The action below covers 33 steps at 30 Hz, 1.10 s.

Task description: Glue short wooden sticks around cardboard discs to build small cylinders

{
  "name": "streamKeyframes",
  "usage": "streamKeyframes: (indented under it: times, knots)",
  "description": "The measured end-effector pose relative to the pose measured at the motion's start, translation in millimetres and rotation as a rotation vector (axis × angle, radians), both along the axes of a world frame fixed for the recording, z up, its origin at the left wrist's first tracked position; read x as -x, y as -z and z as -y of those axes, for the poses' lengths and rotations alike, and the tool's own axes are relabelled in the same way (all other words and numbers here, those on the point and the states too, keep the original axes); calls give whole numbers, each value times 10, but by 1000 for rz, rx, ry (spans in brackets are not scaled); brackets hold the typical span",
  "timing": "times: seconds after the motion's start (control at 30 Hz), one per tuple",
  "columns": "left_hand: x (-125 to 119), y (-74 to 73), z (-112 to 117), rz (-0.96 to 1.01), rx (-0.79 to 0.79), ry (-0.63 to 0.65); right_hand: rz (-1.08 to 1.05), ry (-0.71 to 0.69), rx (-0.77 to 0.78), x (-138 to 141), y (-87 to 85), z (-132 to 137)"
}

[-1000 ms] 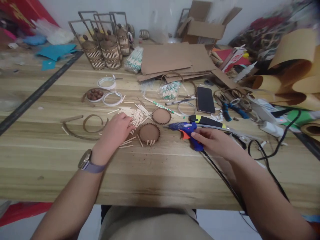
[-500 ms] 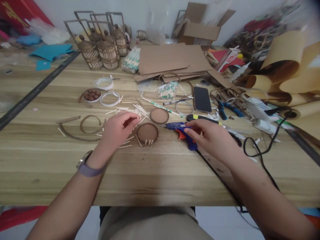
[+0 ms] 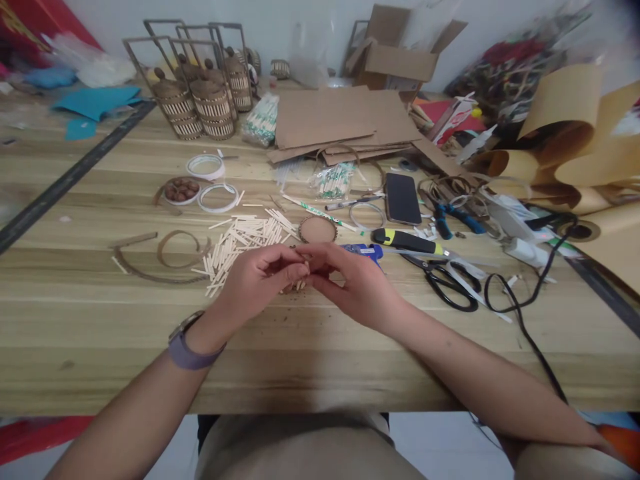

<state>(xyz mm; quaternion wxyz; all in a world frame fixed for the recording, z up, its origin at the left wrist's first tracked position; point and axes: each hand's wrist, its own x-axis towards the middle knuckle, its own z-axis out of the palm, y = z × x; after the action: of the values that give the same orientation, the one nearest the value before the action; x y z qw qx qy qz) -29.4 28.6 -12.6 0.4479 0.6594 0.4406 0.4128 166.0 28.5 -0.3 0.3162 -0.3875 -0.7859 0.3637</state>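
My left hand (image 3: 263, 277) and my right hand (image 3: 353, 280) meet fingertip to fingertip over the nearer round cardboard base. Both are closed in a pinch; whatever lies between the fingers is too small and hidden to name. Most of that base is covered, though a few short upright sticks (image 3: 300, 285) show below the fingers. Just beyond stands a second cardboard disc (image 3: 319, 229) with a dark notched rim. Loose pale wooden sticks (image 3: 235, 243) are heaped beside my left hand. A blue glue gun (image 3: 369, 251) lies partly hidden behind my right hand.
Black scissors (image 3: 453, 287), a black-and-yellow utility knife (image 3: 407, 240), a phone (image 3: 403, 199) and a black cable (image 3: 523, 320) lie on the right. Tape rolls (image 3: 219, 197) and a bowl of brown balls (image 3: 181, 191) sit left. Lidded stick-covered containers (image 3: 213, 107) stand behind.
My right hand has left the glue gun and moved left to meet my left hand. My left hand has shifted right and down, over the nearer base, uncovering the heap of sticks.
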Motion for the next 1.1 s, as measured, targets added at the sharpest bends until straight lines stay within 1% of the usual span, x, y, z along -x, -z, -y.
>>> streamKeyframes:
  times: [0.03,0.1,0.13,0.17,0.23,0.3,0.4,0.47,0.53,0.73,1.1]
  knots:
    - [30,-2,-20,-64,-46,-30,-37,7,48,-35,13,-16]
    - [105,9,-85,-236,-190,-77,-99,38,174,-111,50,-58]
    - [144,25,-127,-335,-271,-65,-112,51,238,-146,73,-80]
    - [178,48,-169,-433,-357,-23,-107,60,291,-176,98,-100]
    - [221,114,-239,-623,-463,60,-51,55,334,-214,151,-129]
    - [224,187,-273,-776,-486,122,30,26,268,-223,201,-142]
    - [178,264,-267,-908,-483,156,116,-4,84,-203,265,-141]
    - [145,284,-250,-948,-483,159,139,-11,28,-184,300,-133]
    - [123,289,-240,-965,-480,164,161,-24,17,-168,331,-124]
    - [109,303,-240,-969,-452,184,228,-52,-83,-146,381,-121]
    - [110,347,-257,-903,-447,173,260,-81,-240,-123,423,-121]
